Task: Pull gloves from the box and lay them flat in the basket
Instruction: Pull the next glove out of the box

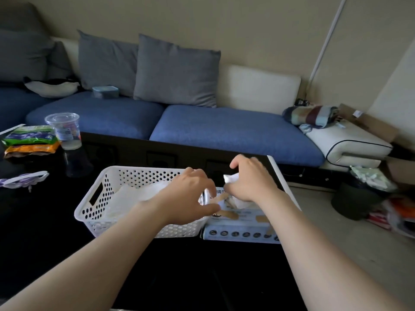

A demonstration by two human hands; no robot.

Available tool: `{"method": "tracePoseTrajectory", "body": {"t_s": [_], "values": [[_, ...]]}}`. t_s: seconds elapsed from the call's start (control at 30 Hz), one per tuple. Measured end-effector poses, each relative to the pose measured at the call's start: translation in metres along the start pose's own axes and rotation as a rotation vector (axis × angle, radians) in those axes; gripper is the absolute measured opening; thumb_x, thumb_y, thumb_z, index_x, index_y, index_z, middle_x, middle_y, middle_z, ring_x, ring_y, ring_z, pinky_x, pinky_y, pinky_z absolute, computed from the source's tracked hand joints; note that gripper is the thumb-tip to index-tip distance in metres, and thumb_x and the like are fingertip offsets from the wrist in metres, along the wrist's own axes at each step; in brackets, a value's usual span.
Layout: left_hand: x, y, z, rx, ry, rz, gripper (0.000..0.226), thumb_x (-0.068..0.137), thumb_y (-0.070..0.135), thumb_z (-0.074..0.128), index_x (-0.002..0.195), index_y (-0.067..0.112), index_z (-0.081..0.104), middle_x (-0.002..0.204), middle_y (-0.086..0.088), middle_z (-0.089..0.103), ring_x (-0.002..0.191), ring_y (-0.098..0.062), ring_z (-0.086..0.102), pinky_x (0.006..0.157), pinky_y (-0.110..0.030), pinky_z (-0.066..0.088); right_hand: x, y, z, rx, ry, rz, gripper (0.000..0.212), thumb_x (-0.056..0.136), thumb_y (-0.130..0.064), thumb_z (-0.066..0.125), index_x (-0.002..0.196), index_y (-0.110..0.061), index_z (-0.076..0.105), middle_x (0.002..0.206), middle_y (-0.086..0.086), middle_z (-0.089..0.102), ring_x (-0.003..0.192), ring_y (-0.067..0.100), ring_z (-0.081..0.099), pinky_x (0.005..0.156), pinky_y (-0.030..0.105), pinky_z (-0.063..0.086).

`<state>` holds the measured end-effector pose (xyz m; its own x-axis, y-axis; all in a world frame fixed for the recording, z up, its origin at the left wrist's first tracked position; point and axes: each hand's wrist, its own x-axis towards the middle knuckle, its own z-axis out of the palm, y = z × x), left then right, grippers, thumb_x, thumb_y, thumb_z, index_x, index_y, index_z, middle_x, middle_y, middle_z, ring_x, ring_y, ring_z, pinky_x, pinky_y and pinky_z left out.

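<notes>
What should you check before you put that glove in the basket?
1. Right hand has a firm grip on the glove: ok, its fingers curl round it.
2. Glove is fully out of the box: cannot tell, the hand hides the opening.
3. Glove is flat enough to lay down: not ok, it is bunched up in the fingers.
4. Left hand is steadying the box: cannot tell, its spread fingers hover at the box's edge.
5. Basket is within easy reach: ok, it sits right beside the box.
6. Basket has room: ok, the white gloves inside lie low.
</notes>
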<state>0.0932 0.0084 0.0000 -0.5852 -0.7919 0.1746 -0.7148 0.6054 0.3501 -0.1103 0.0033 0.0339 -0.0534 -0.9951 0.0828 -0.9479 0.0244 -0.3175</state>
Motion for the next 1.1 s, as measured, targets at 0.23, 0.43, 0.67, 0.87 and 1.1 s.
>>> {"method": "tracePoseTrajectory", "body": {"t_s": [0.23,0.43,0.67,0.87,1.1], "values": [[0.013,0.022,0.013,0.127,-0.229,-0.045,0.050,0.089,0.055,0.071,0.136,0.039,0.062,0.144,0.010,0.053,0.140,-0.017,0.028,0.113,-0.046,0.031,-0.011,0.031,-0.006,0.016,-0.022,-0.109,0.008,0.091,-0.032,0.084,0.085,-0.029,0.080,0.094,-0.012,0.066,0.097,0.011,0.062,0.081,0.037,0.058],[0.018,0.021,0.016,0.110,-0.228,-0.095,0.047,0.087,0.054,0.075,0.131,0.042,0.065,0.130,0.007,0.056,0.132,-0.018,0.030,0.110,-0.050,0.040,-0.018,0.038,-0.016,-0.005,-0.046,-0.198,0.030,0.100,-0.042,0.073,0.077,-0.024,0.078,0.084,-0.012,0.066,0.091,0.005,0.050,0.074,0.032,0.046],[0.017,0.022,0.017,0.103,-0.211,-0.108,0.045,0.085,0.053,0.078,0.127,0.041,0.070,0.128,0.009,0.059,0.130,-0.018,0.031,0.109,-0.047,0.042,-0.021,0.039,-0.023,0.026,0.198,-0.298,0.032,0.103,-0.039,0.068,0.079,-0.021,0.077,0.073,-0.010,0.068,0.072,0.007,0.060,0.064,0.022,0.043],[0.018,0.021,0.015,-0.037,-0.189,-0.129,0.034,0.088,0.045,0.074,0.122,0.039,0.073,0.120,0.009,0.062,0.128,-0.011,0.030,0.108,-0.041,0.041,-0.014,0.035,-0.017,0.188,0.465,-0.364,0.027,0.104,-0.026,0.060,0.080,-0.015,0.067,0.076,-0.008,0.065,0.071,0.012,0.060,0.062,0.037,0.052],[0.018,0.014,-0.004,-0.453,-0.037,-0.224,0.027,0.102,0.018,0.057,0.108,0.030,0.080,0.107,0.017,0.076,0.107,0.002,0.068,0.104,-0.030,0.051,-0.013,0.021,-0.018,0.561,0.656,-0.365,0.029,0.107,-0.023,0.058,0.079,-0.013,0.055,0.065,-0.004,0.057,0.061,0.018,0.055,0.058,0.037,0.045]]}}
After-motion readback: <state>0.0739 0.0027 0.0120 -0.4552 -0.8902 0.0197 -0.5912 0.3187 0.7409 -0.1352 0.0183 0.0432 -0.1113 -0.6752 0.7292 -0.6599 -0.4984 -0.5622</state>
